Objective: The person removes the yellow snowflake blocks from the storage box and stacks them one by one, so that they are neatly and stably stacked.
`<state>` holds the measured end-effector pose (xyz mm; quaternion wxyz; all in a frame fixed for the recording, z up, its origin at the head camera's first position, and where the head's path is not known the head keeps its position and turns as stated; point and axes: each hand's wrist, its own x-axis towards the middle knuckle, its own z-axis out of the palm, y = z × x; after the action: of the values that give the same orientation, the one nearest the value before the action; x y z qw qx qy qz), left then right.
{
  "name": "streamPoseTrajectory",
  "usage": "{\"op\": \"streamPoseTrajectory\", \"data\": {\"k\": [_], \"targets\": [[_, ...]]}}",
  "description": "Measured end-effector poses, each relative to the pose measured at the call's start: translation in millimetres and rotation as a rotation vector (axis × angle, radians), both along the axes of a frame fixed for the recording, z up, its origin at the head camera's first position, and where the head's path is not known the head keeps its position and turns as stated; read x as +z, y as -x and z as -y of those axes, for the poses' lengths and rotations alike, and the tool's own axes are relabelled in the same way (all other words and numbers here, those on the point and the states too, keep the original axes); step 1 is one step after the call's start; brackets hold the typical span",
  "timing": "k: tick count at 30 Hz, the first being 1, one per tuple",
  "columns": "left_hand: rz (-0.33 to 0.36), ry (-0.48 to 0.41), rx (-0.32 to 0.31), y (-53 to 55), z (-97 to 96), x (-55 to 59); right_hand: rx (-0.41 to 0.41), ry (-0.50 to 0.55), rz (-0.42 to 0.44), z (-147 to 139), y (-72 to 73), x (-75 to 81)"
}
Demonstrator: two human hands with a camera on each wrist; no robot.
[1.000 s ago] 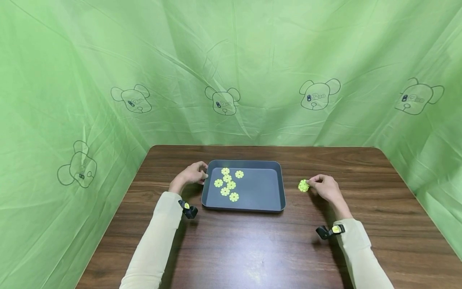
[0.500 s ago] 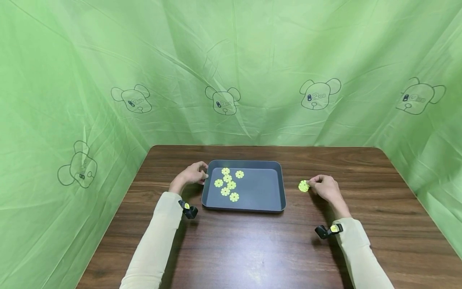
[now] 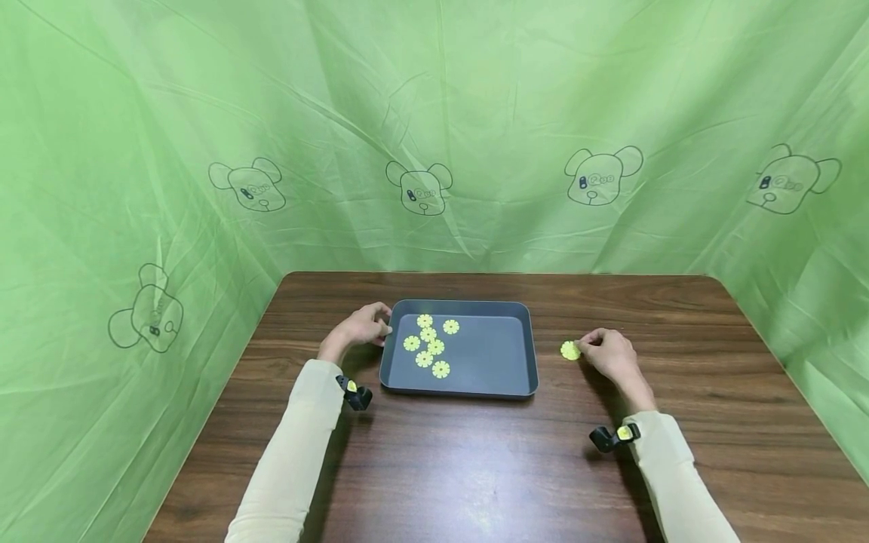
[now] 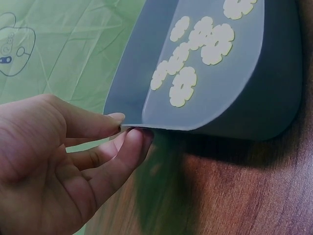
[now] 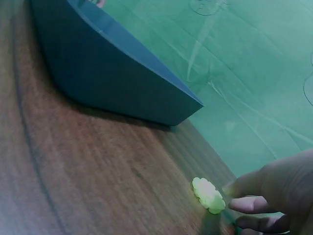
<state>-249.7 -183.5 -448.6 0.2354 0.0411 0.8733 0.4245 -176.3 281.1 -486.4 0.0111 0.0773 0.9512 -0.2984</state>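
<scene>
My left hand [image 3: 362, 326] pinches the left rim of a dark grey rectangular tray [image 3: 502, 347]. In the left wrist view, the thumb [image 4: 110, 122] lies on the inner side of the tray's wall and fingers are outside it. Several yellow notched discs [image 3: 441, 369] lie flat in the tray's left half, some touching or overlapping. To the right of the tray, my right hand [image 3: 611, 354] pinches the edge of another yellow notched disc [image 3: 569, 350] between thumb and finger, low over the table. The right wrist view shows this disc [image 5: 208, 196] at the fingertips, tilted.
The tray stands on a brown wood-grain table [image 3: 448, 467]. A green cloth [image 3: 502, 98] with printed bear-head outlines hangs behind and beside the table. Each wrist wears a small black camera, such as the right wrist camera [image 3: 603, 439].
My right wrist has shifted slightly to the left, while its fingers stay at the disc's edge. That disc looked thicker and more uneven one second ago. My left hand and the tray stay put.
</scene>
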Motion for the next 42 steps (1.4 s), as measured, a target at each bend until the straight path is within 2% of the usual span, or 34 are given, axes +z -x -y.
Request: {"op": "streamPoseTrajectory", "data": {"k": [5,10,14,16,19,26,31,42], "targets": [[-0.004,-0.004,-0.005,2.5,0.3,-2.2,0.06,-0.091,-0.018,6,-2.6,1.8],[-0.006,-0.009,-0.012,2.5,0.9,-2.3,0.049,-0.163,0.023,16,-7.8,4.8],[-0.019,-0.017,-0.043,2.4,1.5,-1.5,0.046,-0.203,-0.004,19,-11.4,3.9],[-0.014,-0.019,-0.034,2.5,1.1,-1.5,0.045,-0.218,-0.023,20,-12.4,3.5],[-0.003,-0.004,-0.01,2.1,-0.2,-0.9,0.037,-0.226,-0.034,22,-13.4,3.6],[-0.009,0.008,-0.023,-0.4,-1.2,2.0,0.044,-0.231,-0.039,23,-13.1,2.5],[-0.01,0.005,-0.019,-1.4,-1.7,2.8,0.069,-0.228,-0.051,23,-13.9,1.9],[-0.005,0.016,-0.005,-2.9,-0.8,2.7,0.064,-0.222,-0.093,20,-16.4,0.7]]}}
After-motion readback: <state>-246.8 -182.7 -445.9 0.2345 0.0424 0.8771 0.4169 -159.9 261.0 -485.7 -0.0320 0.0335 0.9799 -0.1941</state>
